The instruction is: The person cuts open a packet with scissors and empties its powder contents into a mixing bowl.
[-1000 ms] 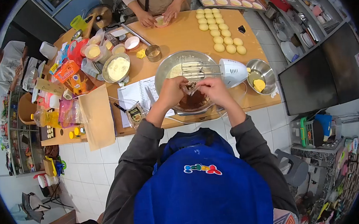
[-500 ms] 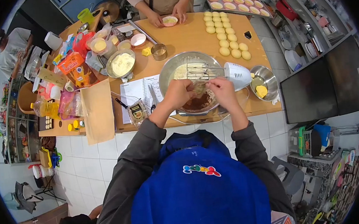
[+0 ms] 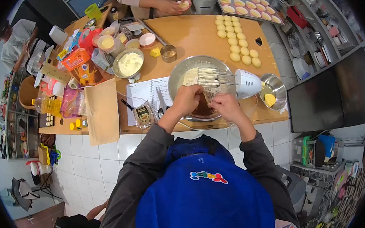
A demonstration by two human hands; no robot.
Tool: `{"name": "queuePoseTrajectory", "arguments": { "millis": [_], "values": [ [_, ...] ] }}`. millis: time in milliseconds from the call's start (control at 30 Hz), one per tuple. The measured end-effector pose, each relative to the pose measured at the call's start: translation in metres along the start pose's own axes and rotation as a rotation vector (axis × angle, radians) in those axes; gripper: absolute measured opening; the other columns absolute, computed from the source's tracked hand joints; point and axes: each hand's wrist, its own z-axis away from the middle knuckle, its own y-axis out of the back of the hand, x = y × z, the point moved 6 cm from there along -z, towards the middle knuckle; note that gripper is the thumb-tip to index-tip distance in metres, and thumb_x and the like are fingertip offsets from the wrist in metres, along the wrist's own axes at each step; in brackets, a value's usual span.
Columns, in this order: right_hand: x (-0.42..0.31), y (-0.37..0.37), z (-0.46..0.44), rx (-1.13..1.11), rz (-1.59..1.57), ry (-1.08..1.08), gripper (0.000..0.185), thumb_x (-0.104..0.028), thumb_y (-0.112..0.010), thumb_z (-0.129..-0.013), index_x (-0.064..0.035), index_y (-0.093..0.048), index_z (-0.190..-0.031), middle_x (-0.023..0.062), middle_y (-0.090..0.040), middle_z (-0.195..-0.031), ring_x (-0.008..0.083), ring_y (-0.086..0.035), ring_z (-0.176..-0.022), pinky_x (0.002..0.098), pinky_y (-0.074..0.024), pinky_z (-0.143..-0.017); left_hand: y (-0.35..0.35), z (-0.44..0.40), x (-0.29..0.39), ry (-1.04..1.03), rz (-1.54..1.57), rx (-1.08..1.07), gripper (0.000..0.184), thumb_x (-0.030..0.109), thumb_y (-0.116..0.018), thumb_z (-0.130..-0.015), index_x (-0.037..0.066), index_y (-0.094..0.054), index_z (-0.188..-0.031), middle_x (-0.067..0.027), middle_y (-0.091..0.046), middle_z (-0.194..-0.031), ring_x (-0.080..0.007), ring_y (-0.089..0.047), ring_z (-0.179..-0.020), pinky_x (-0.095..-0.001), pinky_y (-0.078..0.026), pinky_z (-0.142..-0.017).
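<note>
My left hand [image 3: 187, 99] and my right hand [image 3: 227, 106] are closed, pinching a small see-through plastic bag [image 3: 207, 96] between them. They hold it over a large metal bowl [image 3: 174, 81]. Inside the bowl, brown powder [image 3: 203, 110] lies on the near side and a pale creamy mixture [image 3: 190, 76] on the far side. A white hand mixer [image 3: 248, 83] rests across the bowl's right rim, its wire beaters over the pale mixture. How much is left in the bag I cannot make out.
A smaller metal bowl [image 3: 280, 88] with yellow butter stands right. Left are scissors [image 3: 161, 102], an open notebook [image 3: 138, 91], a labelled packet [image 3: 143, 115] and a bowl of cream [image 3: 130, 64]. Dough balls [image 3: 232, 36] sit at the back; a tray of cups [image 3: 249, 9] lies beyond, near a co-worker's hands [image 3: 175, 5].
The camera view has shifted slightly. My hands still pinch the bag over the bowl, a little further apart. The co-worker's paper cup has been lifted from the table.
</note>
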Motion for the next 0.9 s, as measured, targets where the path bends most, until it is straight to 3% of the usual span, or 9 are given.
{"name": "queuePoseTrajectory", "arguments": {
  "millis": [100, 133, 233, 267, 333, 467, 533, 700, 900],
  "values": [
    [-0.004, 0.008, -0.003, 0.137, 0.061, 0.0, 0.01, -0.008, -0.062, -0.075, 0.0006, -0.065, -0.078, 0.0118, -0.057, -0.067, 0.0222, -0.055, -0.063, 0.0315, -0.0424, -0.059, 0.003, 0.003, -0.001, 0.175, 0.072, -0.08, 0.015, 0.006, -0.065, -0.068, 0.002, -0.063, -0.083, -0.0205, -0.061, -0.075, -0.0384, -0.059, -0.072, -0.041, -0.048, -0.063],
    [-0.006, 0.012, -0.001, 0.233, 0.095, -0.016, 0.01, -0.008, -0.062, -0.075, 0.0008, -0.065, -0.078, 0.0118, -0.057, -0.067, 0.0223, -0.054, -0.063, 0.0313, -0.0422, -0.059, 0.002, 0.004, 0.001, 0.054, -0.021, -0.027, 0.013, 0.007, -0.065, -0.069, 0.001, -0.062, -0.08, -0.0196, -0.061, -0.073, -0.0378, -0.059, -0.071, -0.0406, -0.048, -0.062],
    [-0.018, -0.014, 0.001, -0.141, 0.074, 0.121, 0.011, -0.008, -0.063, -0.075, 0.0017, -0.065, -0.08, 0.0119, -0.058, -0.069, 0.0214, -0.054, -0.062, 0.0299, -0.042, -0.058, 0.004, 0.008, -0.001, 0.063, 0.073, 0.041, 0.016, 0.003, -0.065, -0.069, 0.001, -0.065, -0.085, -0.018, -0.064, -0.078, -0.0314, -0.064, -0.073, -0.0347, -0.05, -0.063],
    [-0.013, -0.003, -0.002, -0.013, 0.08, 0.029, 0.011, -0.008, -0.063, -0.075, 0.001, -0.065, -0.082, 0.0128, -0.059, -0.071, 0.0221, -0.055, -0.063, 0.0305, -0.0429, -0.059, 0.005, 0.01, -0.008, 0.176, -0.007, -0.05, 0.024, 0.006, -0.068, -0.07, 0.001, -0.064, -0.093, -0.0153, -0.066, -0.08, -0.029, -0.065, -0.077, -0.0348, -0.05, -0.068],
    [-0.001, 0.017, -0.002, 0.231, 0.097, -0.16, 0.013, -0.008, -0.064, -0.075, -0.0004, -0.067, -0.085, 0.0146, -0.061, -0.075, 0.0237, -0.058, -0.065, 0.0315, -0.0446, -0.061, 0.025, 0.02, -0.006, 0.221, 0.08, 0.118, 0.033, 0.01, -0.071, -0.07, 0.0, -0.061, -0.1, -0.0139, -0.066, -0.084, -0.0293, -0.065, -0.081, -0.034, -0.05, -0.072],
    [0.01, 0.013, 0.012, 0.21, -0.004, -0.161, 0.016, -0.01, -0.065, -0.078, 0.0029, -0.066, -0.088, 0.0083, -0.062, -0.074, 0.0157, -0.056, -0.063, 0.0271, -0.0435, -0.059, 0.064, 0.063, -0.057, 0.229, -0.003, 0.419, 0.044, 0.016, -0.073, -0.071, -0.003, -0.057, -0.108, -0.017, -0.064, -0.099, -0.0282, -0.062, -0.091, -0.0345, -0.048, -0.078],
    [0.023, 0.022, 0.026, 0.395, -0.144, -0.312, 0.019, -0.012, -0.065, -0.08, 0.0052, -0.065, -0.089, 0.0041, -0.061, -0.072, 0.012, -0.053, -0.063, 0.0252, -0.0429, -0.058, 0.081, 0.107, -0.115, 0.457, -0.099, 0.534, 0.045, 0.02, -0.075, -0.07, -0.005, -0.058, -0.103, -0.0193, -0.061, -0.094, -0.0325, -0.059, -0.09, -0.0378, -0.046, -0.08],
    [0.039, 0.016, 0.047, 0.411, -0.273, -0.471, 0.016, -0.011, -0.064, -0.082, 0.0039, -0.065, -0.086, -0.0008, -0.056, -0.068, 0.0051, -0.047, -0.061, 0.0199, -0.0376, -0.055, 0.097, 0.191, -0.185, 0.929, -0.342, 0.603, 0.054, 0.024, -0.08, -0.062, -0.005, -0.056, -0.101, -0.0209, -0.051, -0.105, -0.0347, -0.05, -0.098, -0.0392, -0.042, -0.086],
    [0.02, 0.019, 0.054, 0.658, -0.368, -0.433, 0.011, -0.009, -0.063, -0.083, 0.0015, -0.065, -0.085, -0.0014, -0.054, -0.067, 0.0037, -0.046, -0.059, 0.0184, -0.0355, -0.053, 0.082, 0.199, -0.207, 1.112, -0.319, 0.494, 0.061, 0.022, -0.084, -0.055, -0.004, -0.055, -0.102, -0.0205, -0.042, -0.119, -0.0345, -0.045, -0.106, -0.0411, -0.041, -0.087]
  ]
}}
